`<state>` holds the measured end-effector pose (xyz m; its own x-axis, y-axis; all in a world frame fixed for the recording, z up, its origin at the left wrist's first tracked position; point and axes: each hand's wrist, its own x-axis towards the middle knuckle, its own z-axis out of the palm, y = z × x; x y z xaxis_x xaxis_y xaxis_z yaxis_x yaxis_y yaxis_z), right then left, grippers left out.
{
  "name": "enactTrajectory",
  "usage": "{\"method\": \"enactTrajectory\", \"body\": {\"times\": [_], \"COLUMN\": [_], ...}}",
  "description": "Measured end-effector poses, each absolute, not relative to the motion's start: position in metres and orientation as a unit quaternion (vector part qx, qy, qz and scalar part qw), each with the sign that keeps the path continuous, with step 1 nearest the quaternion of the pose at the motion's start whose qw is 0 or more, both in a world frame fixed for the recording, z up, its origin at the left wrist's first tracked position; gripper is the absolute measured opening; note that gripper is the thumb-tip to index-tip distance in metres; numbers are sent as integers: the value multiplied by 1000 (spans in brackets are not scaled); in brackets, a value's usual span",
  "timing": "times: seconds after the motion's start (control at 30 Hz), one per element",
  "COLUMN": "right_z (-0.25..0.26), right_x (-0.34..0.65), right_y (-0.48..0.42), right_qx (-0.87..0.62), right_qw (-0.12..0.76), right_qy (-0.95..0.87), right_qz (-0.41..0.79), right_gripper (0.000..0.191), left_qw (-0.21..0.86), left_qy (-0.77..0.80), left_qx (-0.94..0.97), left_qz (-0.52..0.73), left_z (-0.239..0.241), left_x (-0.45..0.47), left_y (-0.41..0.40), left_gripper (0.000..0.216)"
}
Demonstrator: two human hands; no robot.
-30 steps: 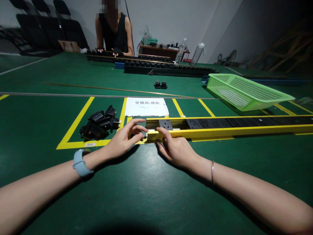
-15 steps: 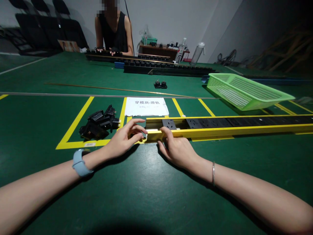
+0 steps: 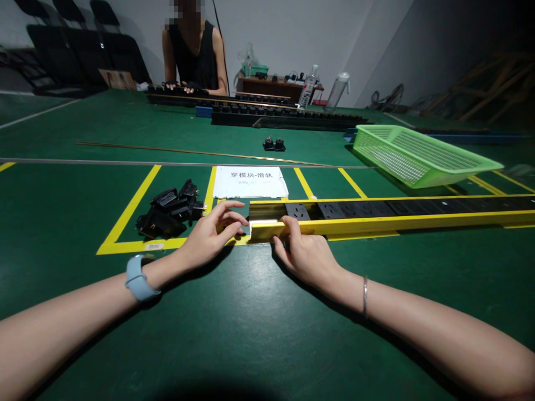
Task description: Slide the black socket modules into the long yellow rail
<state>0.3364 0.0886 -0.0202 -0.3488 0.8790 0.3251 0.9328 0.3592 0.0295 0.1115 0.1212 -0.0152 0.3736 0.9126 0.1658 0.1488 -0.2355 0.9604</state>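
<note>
A yellow metal rail [image 3: 355, 225] lies across the table, its open left end in front of me. Black socket modules [image 3: 376, 209] sit in a row inside its channel. One socket module [image 3: 297, 211] stands apart, with a small gap before the row. My right hand [image 3: 311, 253] grips the rail's near wall, index finger over the top edge by this loose module and thumb low on the front. Just left of the rail's end, my left hand [image 3: 213, 231] holds nothing, its fingers curved and apart. Several black modules [image 3: 169, 210] lie heaped beyond it, inside yellow tape.
A paper sign [image 3: 251, 182] lies behind the rail. Farther back are two small black parts [image 3: 274, 145], a thin brass strip [image 3: 200, 152] and a green basket [image 3: 418, 159]. Across the table, a person [image 3: 192, 55] works at long black rails [image 3: 288, 118].
The loose socket module has slid right along the channel, narrowing the gap to the row. My right hand has shifted slightly right with it. My left hand has barely moved.
</note>
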Motion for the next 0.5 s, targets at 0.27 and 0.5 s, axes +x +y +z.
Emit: {"method": "enactTrajectory", "body": {"times": [0.27, 0.5], "right_z": [-18, -16], "right_x": [336, 337], "right_y": [87, 88], "right_qx": [-598, -619], "right_qw": [135, 159], "right_qy": [-789, -769], "right_qz": [-37, 23], "right_gripper": [43, 44], "left_qw": [356, 168], "left_qy": [440, 499], "left_qx": [678, 685], "left_qz": [468, 503], "left_z": [-17, -18], "left_x": [110, 106], "left_y": [124, 128], "left_gripper": [26, 26]}}
